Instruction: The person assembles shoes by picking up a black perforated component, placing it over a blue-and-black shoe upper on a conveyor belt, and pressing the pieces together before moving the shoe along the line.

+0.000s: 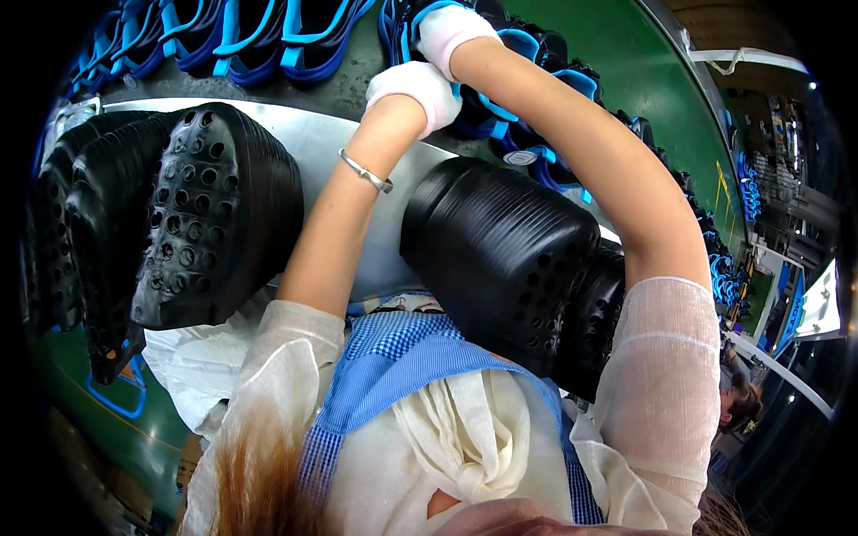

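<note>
Both hands are stretched far forward in white gloves. My right hand [454,37] lies against a black-and-blue shoe [394,34] at the top edge, its fingers out of sight. Just below and touching it is my left hand [416,92], next to the same shoe; its fingers are also hidden, so its grip cannot be made out. Between my forearms lies a nested stack of black plastic shoe inserts [500,250] with round holes. Left of my left arm stand more of these stacked perforated inserts [219,205].
A pale metal ledge [326,143] runs under the stacks. A row of blue-strapped shoes [255,45] lines the far left; more shoes [572,85] stand beneath and beyond my right forearm. Green flooring [621,58] lies beyond. Another person [740,402] is at the far right.
</note>
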The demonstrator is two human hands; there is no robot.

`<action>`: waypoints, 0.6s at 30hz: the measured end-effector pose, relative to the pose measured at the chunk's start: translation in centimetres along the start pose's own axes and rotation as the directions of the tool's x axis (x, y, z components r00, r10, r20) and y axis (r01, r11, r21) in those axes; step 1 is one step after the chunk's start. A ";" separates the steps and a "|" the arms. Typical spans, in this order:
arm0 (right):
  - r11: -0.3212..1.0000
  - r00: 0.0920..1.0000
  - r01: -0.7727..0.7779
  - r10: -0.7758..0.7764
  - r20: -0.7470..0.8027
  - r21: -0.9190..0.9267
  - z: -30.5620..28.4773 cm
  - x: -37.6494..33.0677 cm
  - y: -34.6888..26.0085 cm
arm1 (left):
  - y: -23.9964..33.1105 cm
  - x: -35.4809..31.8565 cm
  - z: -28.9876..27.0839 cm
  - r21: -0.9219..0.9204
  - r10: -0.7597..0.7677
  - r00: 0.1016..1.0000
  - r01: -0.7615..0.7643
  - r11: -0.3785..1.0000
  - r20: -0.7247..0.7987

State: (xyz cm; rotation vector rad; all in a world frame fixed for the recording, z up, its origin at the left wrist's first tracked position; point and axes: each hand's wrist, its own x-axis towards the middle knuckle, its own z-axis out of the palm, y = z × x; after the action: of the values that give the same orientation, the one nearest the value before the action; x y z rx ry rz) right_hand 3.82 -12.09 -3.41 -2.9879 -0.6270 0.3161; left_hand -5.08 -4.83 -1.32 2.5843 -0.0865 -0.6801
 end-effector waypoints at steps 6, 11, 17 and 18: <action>0.892 0.988 0.151 -0.145 0.046 -0.425 -3.0 -2.7 -2.3 | -0.4 -0.6 0.1 -0.032 -0.004 0.999 0.003 0.999 -0.038; 0.887 0.984 0.157 -0.177 -0.004 -0.435 -2.4 -1.6 -2.0 | -0.5 0.3 0.0 0.036 -0.011 1.000 0.012 0.999 -0.003; 0.947 0.986 0.154 -0.167 -0.025 -0.281 -4.0 -1.5 -1.4 | -0.1 1.1 -0.8 0.032 -0.080 0.995 0.079 0.996 0.051; 0.937 0.978 0.209 -0.196 0.074 -0.280 -5.1 -1.7 -1.2 | -0.4 1.5 -0.8 0.043 -0.075 0.997 0.074 0.996 0.034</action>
State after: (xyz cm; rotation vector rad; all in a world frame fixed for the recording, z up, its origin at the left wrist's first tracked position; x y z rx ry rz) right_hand 2.93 -11.88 2.04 -3.1521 -1.0632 0.3020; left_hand -3.41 -4.42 -1.49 2.6270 -0.0159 -0.7597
